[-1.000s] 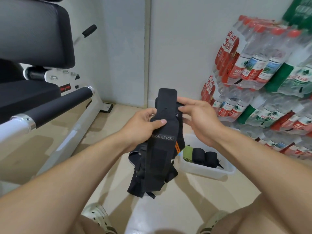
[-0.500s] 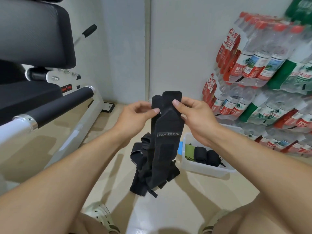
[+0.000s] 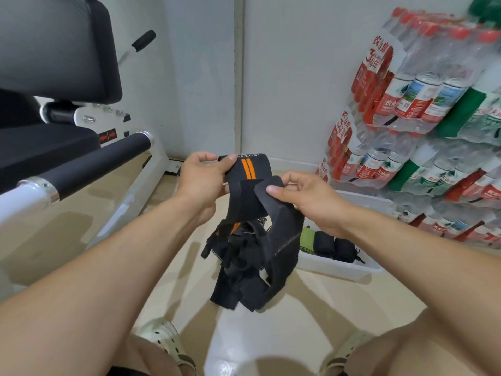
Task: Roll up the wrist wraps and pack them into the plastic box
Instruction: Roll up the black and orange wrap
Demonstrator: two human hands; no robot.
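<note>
The wrist wrap [image 3: 248, 183], black with an orange stripe, is held up in the air. Its top end is pinched by the left hand [image 3: 202, 179], and a folded flap is pinched by the right hand [image 3: 309, 196]. For a neat roll, the end should be kept flat and turned tightly. More wraps [image 3: 238, 264] hang below. Three rolls [image 3: 325, 244] are already packed in the plastic box [image 3: 339, 267] on the floor.

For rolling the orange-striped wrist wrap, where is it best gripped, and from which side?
Probably at its free top end, from both sides. The wrist wrap hangs limp, so only that flat end gives a firm edge. The left hand pinches the striped end; the right hand pinches the folded tab beside it.
</note>
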